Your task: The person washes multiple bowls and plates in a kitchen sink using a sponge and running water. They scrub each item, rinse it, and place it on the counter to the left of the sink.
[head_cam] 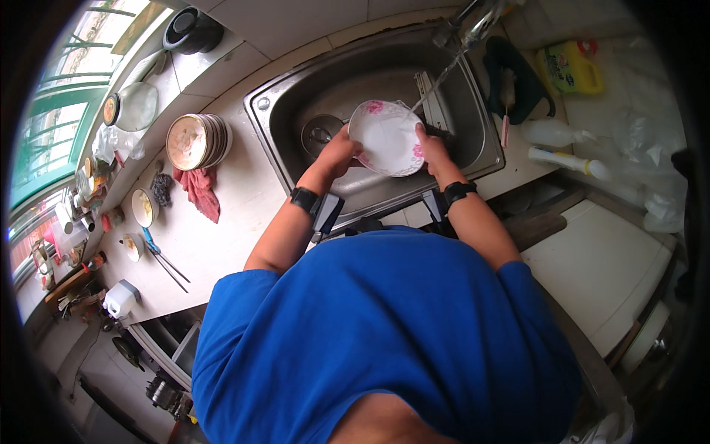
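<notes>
Between my two hands is a white plate with pink flowers (385,139), held over a stainless steel sink (333,77). My left hand (337,152) grips its left rim, and my right hand (432,151) grips the right rim. A thin stream of water (441,77) runs from the faucet (463,30) onto the plate's upper right part. Behind my left hand, the round metal drain strainer (320,132) shows in the basin. Several chopsticks (430,100) lie at the basin's right side, partly hidden. The undersides of the plate and most fingers cannot be seen.
Left of the sink stand a stack of bowls (191,141), a red cloth (202,191), a small bowl (144,208) and blue-handled tongs (161,252). A glass jar (133,106) is near the window. On the right are a yellow detergent jug (571,69) and a spray bottle (568,161).
</notes>
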Action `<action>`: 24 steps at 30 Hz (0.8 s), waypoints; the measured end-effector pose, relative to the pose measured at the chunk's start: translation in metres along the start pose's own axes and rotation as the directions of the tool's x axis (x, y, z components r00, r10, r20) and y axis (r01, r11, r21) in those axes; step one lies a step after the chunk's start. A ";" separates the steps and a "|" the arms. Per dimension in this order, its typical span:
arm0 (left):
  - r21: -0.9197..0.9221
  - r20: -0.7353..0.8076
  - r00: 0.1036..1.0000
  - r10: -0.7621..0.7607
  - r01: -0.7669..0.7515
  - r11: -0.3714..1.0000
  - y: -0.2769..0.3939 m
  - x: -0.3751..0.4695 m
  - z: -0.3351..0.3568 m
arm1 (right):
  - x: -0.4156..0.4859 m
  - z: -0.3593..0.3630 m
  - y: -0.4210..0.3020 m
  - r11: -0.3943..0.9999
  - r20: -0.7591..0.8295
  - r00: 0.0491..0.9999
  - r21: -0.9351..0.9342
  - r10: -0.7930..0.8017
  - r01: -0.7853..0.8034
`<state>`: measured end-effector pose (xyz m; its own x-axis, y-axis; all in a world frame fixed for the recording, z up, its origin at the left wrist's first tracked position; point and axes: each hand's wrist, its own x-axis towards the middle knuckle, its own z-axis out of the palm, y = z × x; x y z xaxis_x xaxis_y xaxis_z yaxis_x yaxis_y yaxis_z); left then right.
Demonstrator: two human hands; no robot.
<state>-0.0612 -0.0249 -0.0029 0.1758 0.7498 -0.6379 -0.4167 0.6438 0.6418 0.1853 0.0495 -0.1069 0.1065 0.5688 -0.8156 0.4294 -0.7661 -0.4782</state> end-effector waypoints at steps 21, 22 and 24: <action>-0.018 -0.722 0.652 0.234 -0.356 0.934 -0.062 -0.186 -0.122 | 0.060 -0.007 0.012 0.518 0.095 0.978 -0.836 -0.187 0.180; -0.036 -0.760 0.616 0.206 -0.357 0.933 -0.070 -0.195 -0.127 | 0.063 -0.006 0.014 0.526 0.111 0.977 -0.829 -0.180 0.191; -0.070 -0.803 0.564 0.191 -0.408 0.910 -0.082 -0.208 -0.136 | 0.070 -0.008 0.017 0.564 0.123 0.978 -0.802 -0.166 0.196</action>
<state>-0.1845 -0.2542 0.0190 -0.6973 0.4229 -0.5787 -0.5131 0.2694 0.8150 0.2068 0.0782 -0.1694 -0.0774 0.6470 -0.7586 0.9825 -0.0800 -0.1684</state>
